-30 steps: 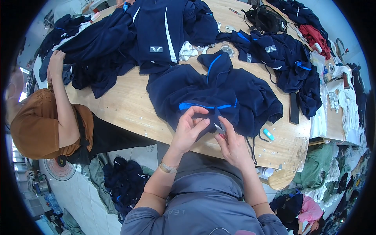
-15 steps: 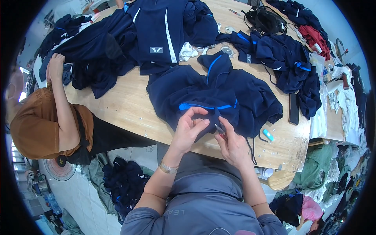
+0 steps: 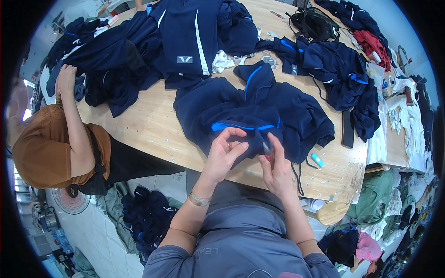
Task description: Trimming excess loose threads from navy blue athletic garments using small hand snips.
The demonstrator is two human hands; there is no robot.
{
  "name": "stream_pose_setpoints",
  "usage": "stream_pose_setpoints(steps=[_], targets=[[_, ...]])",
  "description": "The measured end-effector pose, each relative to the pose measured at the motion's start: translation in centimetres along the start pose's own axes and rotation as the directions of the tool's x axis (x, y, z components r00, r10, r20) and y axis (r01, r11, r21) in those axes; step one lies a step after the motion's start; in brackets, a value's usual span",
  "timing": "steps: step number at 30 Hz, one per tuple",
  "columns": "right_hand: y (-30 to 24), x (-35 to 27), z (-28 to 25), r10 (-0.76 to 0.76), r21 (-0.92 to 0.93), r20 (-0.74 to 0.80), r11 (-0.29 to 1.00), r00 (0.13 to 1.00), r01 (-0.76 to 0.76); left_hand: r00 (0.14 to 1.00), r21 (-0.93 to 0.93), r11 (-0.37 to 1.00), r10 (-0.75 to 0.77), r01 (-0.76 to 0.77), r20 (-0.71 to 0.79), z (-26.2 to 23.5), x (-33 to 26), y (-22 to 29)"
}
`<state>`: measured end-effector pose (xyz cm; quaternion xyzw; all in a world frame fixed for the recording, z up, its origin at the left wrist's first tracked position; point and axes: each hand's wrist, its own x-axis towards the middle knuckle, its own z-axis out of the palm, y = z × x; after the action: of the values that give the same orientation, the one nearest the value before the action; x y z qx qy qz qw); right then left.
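A navy garment (image 3: 204,104) with bright blue trim lies bunched on the table in front of me. My left hand (image 3: 223,155) is closed at its near edge, thumb and forefinger curled around a bit of the cloth just below the blue strip. In my right hand (image 3: 279,173) is a small pair of thread snips (image 3: 267,149), its metal blades pointing away from me and a bit of red showing at the grip. The blades are slightly blurred and stand apart from the left fingertips. The fingers cover most of the snips' handle.
A light wooden table (image 3: 153,125) carries more navy garments (image 3: 185,41), a black bag (image 3: 315,25) and a turquoise-capped small object (image 3: 317,160). At the left a person in a brown top (image 3: 46,143) handles navy cloth. Clothes lie heaped on the floor (image 3: 146,217).
My right hand has moved a little to the right with the snips, away from the left fingers. The left hand stays nearly where it was.
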<state>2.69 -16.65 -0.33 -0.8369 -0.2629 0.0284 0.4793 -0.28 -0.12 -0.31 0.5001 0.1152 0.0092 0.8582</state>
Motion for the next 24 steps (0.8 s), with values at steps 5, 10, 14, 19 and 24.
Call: stream_pose_setpoints(steps=[5,10,14,19,24], targets=[[-0.1,0.4,-0.7,0.044,0.025,-0.078,0.999,0.996,-0.042,1.000,-0.015,1.000,0.010,-0.010,-0.028,0.2,-0.1,0.2],[0.3,0.0,-0.8,-0.033,-0.051,0.004,0.998,0.999,0.033,1.000,-0.049,0.999,0.004,-0.005,-0.026,0.0,0.0,0.2],[0.1,0.0,-0.9,0.015,-0.013,0.041,1.000,0.999,-0.015,1.000,-0.052,0.999,0.005,-0.005,-0.005,-0.1,-0.1,0.2],[-0.5,0.5,-0.4,0.074,0.091,-0.028,0.993,0.997,-0.071,1.000,-0.012,1.000,0.016,-0.017,-0.007,-0.1,0.0,0.1],[-0.9,1.2,0.0,-0.025,0.129,-0.135,0.991,0.991,0.043,0.998,0.062,0.998,0.033,-0.030,-0.044,1.0,-0.2,0.5]])
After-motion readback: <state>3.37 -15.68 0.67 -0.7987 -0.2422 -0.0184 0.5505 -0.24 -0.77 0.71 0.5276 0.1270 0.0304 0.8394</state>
